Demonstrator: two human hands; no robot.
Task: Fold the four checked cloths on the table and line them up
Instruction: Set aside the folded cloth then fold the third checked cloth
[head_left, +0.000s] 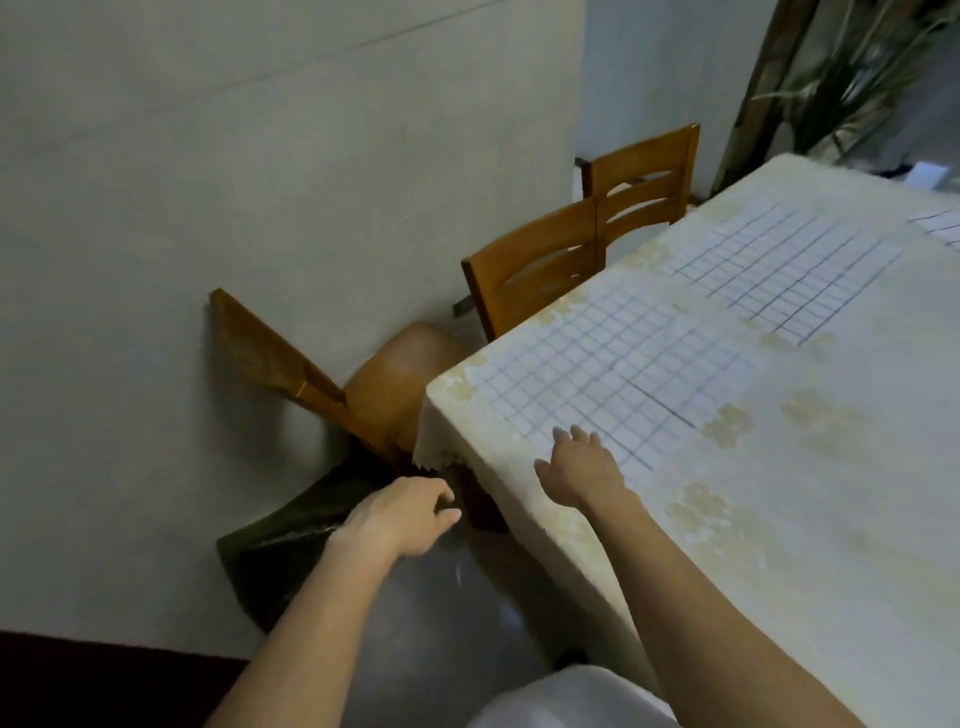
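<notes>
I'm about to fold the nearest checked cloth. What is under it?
The nearest checked cloth lies flat on the cream tablecloth, which shows round its edges. What lies beneath its middle is covered. The right hand reaches to its near edge.

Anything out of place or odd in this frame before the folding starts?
Only the nearest chair: it stands turned away from the table, while the other two chairs sit tucked in. A dark green bundle lies on the floor beside it.
</notes>
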